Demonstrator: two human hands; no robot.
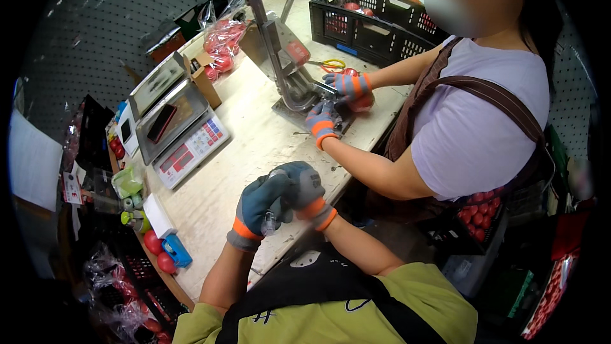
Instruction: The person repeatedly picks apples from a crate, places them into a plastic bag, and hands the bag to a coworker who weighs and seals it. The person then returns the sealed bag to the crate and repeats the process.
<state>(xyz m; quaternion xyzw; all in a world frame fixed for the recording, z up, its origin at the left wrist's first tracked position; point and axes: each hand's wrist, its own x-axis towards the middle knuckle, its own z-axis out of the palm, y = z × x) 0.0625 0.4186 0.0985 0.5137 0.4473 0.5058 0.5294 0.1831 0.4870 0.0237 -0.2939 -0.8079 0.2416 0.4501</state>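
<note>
Right of the scale [193, 150], left hand [258, 203] and right hand [305, 186] curl closed together. Clear plastic [270, 222] pokes out between; which grips it is unclear.

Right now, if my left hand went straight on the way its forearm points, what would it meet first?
Most likely your right hand, which sits close up beside your left hand; past that, the line seems to run over the tabletop. Depth is hard to judge from this view.
</note>
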